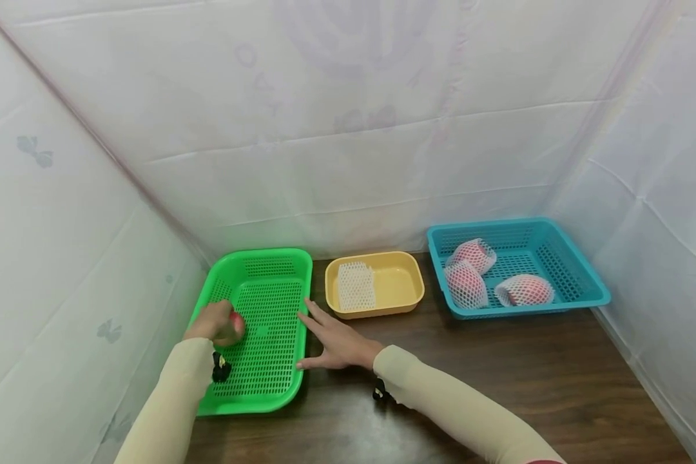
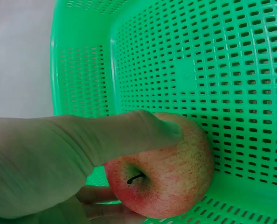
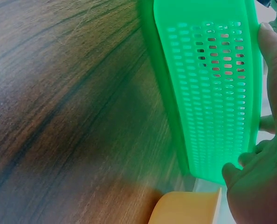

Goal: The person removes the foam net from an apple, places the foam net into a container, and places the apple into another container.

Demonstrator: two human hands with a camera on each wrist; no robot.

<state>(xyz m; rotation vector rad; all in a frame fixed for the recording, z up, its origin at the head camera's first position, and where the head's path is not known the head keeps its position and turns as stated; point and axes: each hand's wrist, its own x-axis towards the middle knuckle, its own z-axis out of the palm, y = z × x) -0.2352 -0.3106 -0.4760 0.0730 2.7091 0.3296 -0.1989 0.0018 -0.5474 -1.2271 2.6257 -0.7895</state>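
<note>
Head view: left hand [image 1: 211,323] grips an apple [image 2: 183,172], spread right hand [image 1: 341,343] touches green basket [image 1: 269,361] beside yellow tray [image 1: 396,283].

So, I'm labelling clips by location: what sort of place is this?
Probably a makeshift indoor booth, perhaps for packing: white sheeting hangs on three sides, and the dark wood-grain table bears a green basket and a blue basket of net-wrapped fruit.

- Left hand [image 1: 213,323], right hand [image 1: 338,341]: bare
- Left sleeve [image 1: 165,403], right sleeve [image 1: 455,405]: cream, long
- Left wrist gadget [image 1: 221,370]: black (yellow spot)
- Right wrist gadget [image 1: 379,390]: black
- Red edge [image 1: 545,461], right sleeve
</note>
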